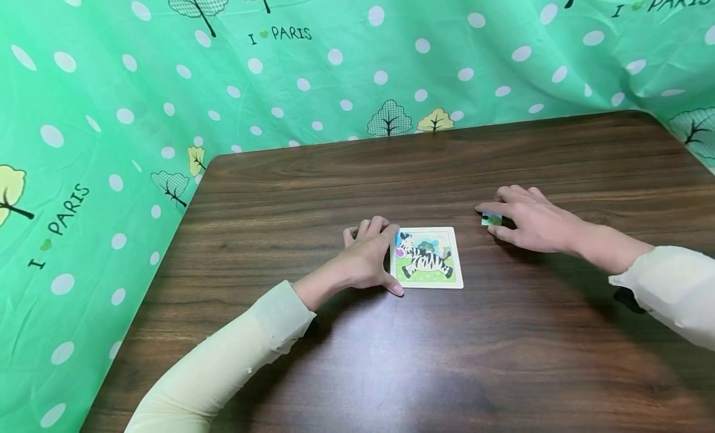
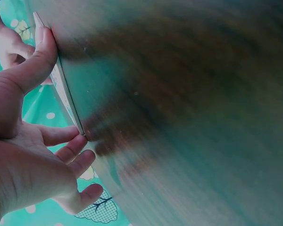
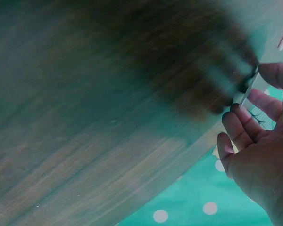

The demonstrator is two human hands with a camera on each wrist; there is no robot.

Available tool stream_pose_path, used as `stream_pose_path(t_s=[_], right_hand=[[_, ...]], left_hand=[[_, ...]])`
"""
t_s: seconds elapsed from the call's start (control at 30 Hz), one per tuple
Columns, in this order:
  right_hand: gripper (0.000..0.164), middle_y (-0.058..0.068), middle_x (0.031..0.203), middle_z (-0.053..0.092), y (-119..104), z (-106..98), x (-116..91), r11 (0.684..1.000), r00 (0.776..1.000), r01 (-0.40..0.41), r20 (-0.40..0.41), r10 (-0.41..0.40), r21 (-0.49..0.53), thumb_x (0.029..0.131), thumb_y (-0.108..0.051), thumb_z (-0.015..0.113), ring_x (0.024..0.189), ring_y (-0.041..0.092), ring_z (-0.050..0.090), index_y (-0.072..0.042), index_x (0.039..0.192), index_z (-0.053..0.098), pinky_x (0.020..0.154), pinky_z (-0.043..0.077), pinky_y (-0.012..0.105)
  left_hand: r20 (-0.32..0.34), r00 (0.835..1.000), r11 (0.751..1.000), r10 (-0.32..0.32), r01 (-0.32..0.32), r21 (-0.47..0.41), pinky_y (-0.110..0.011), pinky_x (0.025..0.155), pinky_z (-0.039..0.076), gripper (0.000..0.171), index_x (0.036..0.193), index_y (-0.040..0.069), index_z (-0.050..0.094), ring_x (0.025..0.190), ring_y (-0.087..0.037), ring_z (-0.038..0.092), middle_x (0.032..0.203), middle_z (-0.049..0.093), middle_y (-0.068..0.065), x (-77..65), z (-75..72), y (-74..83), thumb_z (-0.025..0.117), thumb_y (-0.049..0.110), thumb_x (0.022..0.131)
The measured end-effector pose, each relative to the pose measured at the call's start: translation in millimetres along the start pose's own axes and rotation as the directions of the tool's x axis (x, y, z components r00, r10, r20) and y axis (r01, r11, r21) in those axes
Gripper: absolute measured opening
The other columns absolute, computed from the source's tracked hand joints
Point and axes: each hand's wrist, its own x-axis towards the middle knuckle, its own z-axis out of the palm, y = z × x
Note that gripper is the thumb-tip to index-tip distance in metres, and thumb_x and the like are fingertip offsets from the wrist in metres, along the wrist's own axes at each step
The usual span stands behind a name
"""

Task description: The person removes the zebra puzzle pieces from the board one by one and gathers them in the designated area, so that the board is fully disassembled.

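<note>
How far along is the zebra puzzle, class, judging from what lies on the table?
Nearly done: the zebra puzzle looks almost wholly filled, though the left hand hides its left edge. In hand: that hand steadies the board by its left edge, while the right hand pinches a loose piece on the wooden table, apart from the board. Left: fitting that piece.
</note>
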Motion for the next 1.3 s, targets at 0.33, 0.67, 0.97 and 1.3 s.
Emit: stream_pose_path(t_s=[0.33,0.67,0.97,1.3], right_hand=[[0.045,0.004,0.102,0.054,-3,-2,5,1.000,1.000,0.007,-0.025,-0.007,0.009,0.086,-0.019,0.071,0.093,0.023,0.048,-0.011,0.130,0.061,0.070,0.026,0.038],[0.033,0.004,0.103,0.063,-48,3,30,0.894,0.999,-0.049,0.009,0.050,0.446,0.083,-0.020,0.075,0.089,0.021,0.051,-0.012,0.115,0.069,0.077,0.040,0.039],[0.035,0.000,0.090,0.058,-79,21,45,0.899,0.999,-0.033,0.044,0.015,0.437,0.073,-0.013,0.083,0.090,0.021,0.047,-0.013,0.106,0.072,0.076,0.023,0.038],[0.025,-0.002,0.088,0.058,-82,25,43,0.911,1.000,-0.014,0.026,0.004,0.412,0.074,-0.011,0.082,0.090,0.020,0.049,-0.015,0.095,0.068,0.079,0.025,0.040]], left_hand=[[-0.002,1.000,1.000,-0.001,0.001,-0.007,-0.051,0.101,0.019,0.103,0.138,0.017,0.042,0.122,-0.023,0.031,0.136,0.036,-0.002,-0.8,-0.2,-1.1,0.089,0.048,0.052],[-0.003,1.000,1.000,-0.007,0.007,0.005,-0.051,0.102,0.020,0.105,0.140,0.017,0.041,0.122,-0.023,0.031,0.135,0.036,-0.002,-0.6,-0.3,0.2,0.090,0.048,0.052],[0.024,1.000,1.000,-0.009,0.009,0.006,-0.052,0.102,0.018,0.107,0.143,0.015,0.039,0.124,-0.023,0.030,0.138,0.034,-0.003,-0.3,-1.1,0.8,0.088,0.050,0.054],[0.020,1.000,1.000,-0.009,0.009,0.006,-0.051,0.102,0.018,0.107,0.143,0.015,0.039,0.123,-0.023,0.030,0.137,0.034,-0.003,0.1,-1.5,0.7,0.088,0.050,0.054]])
